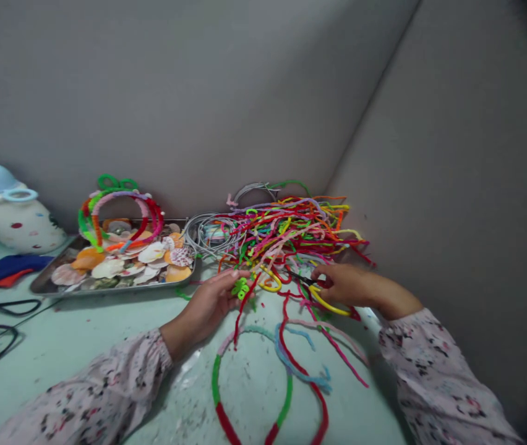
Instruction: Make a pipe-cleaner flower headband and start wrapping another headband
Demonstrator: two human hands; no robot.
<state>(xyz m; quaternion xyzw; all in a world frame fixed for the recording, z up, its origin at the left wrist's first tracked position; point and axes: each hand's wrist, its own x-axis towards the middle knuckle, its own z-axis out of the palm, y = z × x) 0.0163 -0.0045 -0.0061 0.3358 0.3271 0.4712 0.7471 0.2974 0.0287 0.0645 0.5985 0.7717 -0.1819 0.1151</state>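
Observation:
My left hand [214,303] pinches a small bright green flower shape [240,288] of bent pipe cleaner between thumb and fingers. A red pipe cleaner [243,312] hangs down beside it. To the right, my right hand [344,285] has its fingers closed on a tool with a dark metal end [300,277] and a yellow handle [331,303]; whether it is scissors or pliers is unclear. A yellow loop [270,279] lies between the hands. Nearest me is a hoop [217,378] wrapped in green, red and pink, with a light blue pipe cleaner [291,364] beside it.
Behind my hands a heap of coloured pipe cleaners [291,228] reaches the grey wall, with coiled grey wire [208,233] at its left. A metal tray [119,289] holds shells [152,252] and wrapped hoops [98,222]. A blue glue gun [8,272] and a white pot [17,225] stand left.

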